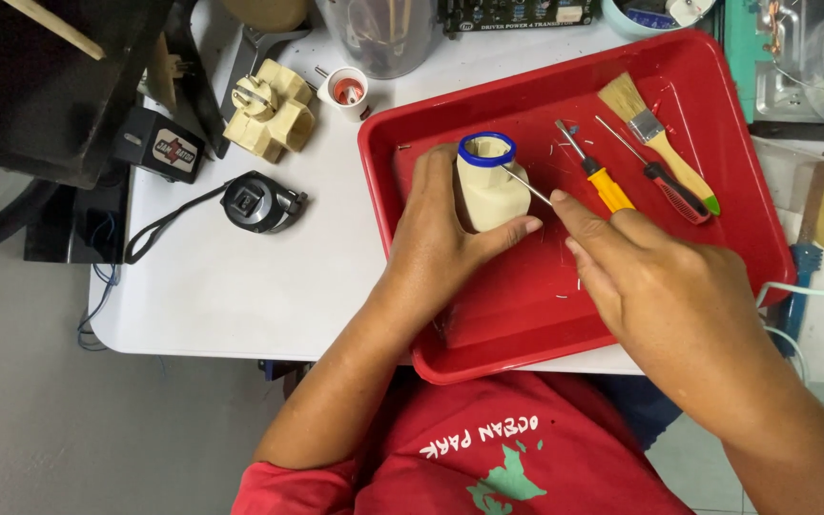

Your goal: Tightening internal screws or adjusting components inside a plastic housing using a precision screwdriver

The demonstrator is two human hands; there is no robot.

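Left hand (436,224) wrapped around cream housing (488,186) standing inside red tray (717,105), right hand (646,272) pinching thin metal probe (526,186) against its side; probe could skid off the curved plastic toward the gripping thumb.

a white table (240,286) with a rounded corner fills the view under even, bright light. left of the table and below it, grey floor (40,420) shows.
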